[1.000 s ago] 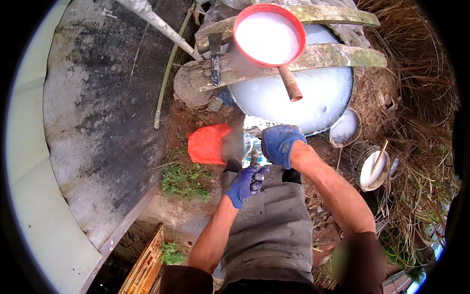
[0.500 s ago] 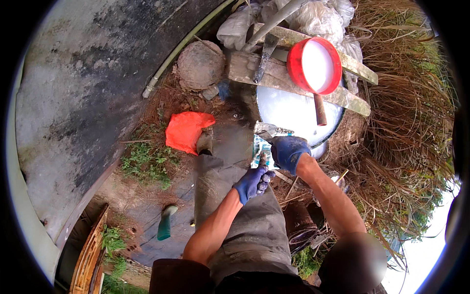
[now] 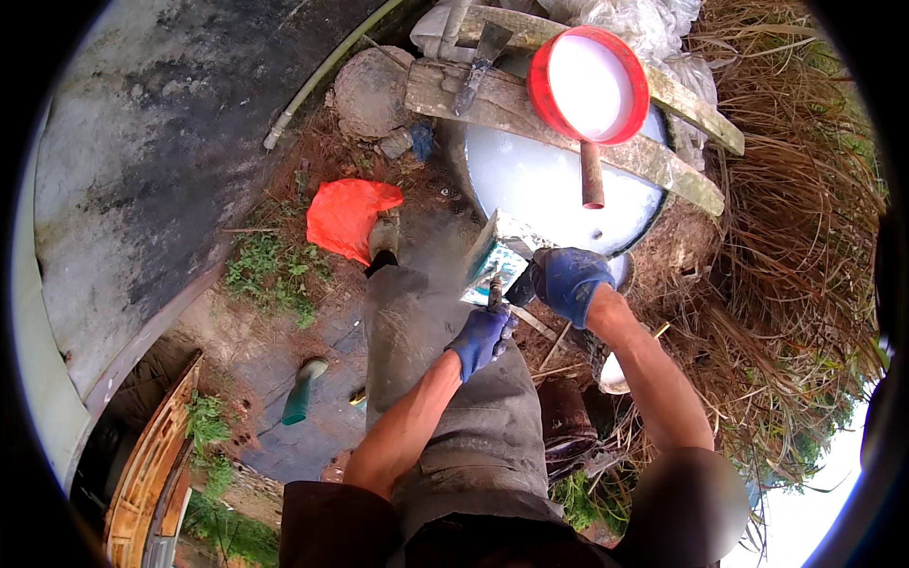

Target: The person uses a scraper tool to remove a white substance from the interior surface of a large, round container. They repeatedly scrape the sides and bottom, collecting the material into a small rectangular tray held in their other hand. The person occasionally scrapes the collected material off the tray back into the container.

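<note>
My left hand (image 3: pixel 481 341), in a purple-blue glove, is wrapped round the upright, dirty handle (image 3: pixel 495 292) of a flat-bladed tool. Beyond its grip sits a white-and-teal flat piece (image 3: pixel 492 260), smeared with pale paste; how the two join is hard to see. My right hand (image 3: pixel 573 282), in a blue glove, is closed beside that piece, over a flat-bladed scraper mostly hidden by the fingers. Both hands are above my grey trousers, at the near edge of a round tub (image 3: pixel 511 180) of whitish liquid.
Two planks (image 3: pixel 653 166) cross the tub. A red dipper (image 3: pixel 542 80) of white liquid and a scraper (image 3: pixel 481 66) rest on them. An orange-red plastic bag (image 3: pixel 346 218) lies by my foot. Dry grass (image 3: pixel 786 227) borders the right; a dark-stained wall (image 3: pixel 180 161) stands left.
My left hand has shifted slightly down in the picture. The right hand has turned, and its blade, plainer before, is mostly hidden now. The white-and-teal piece shows more of its face.
</note>
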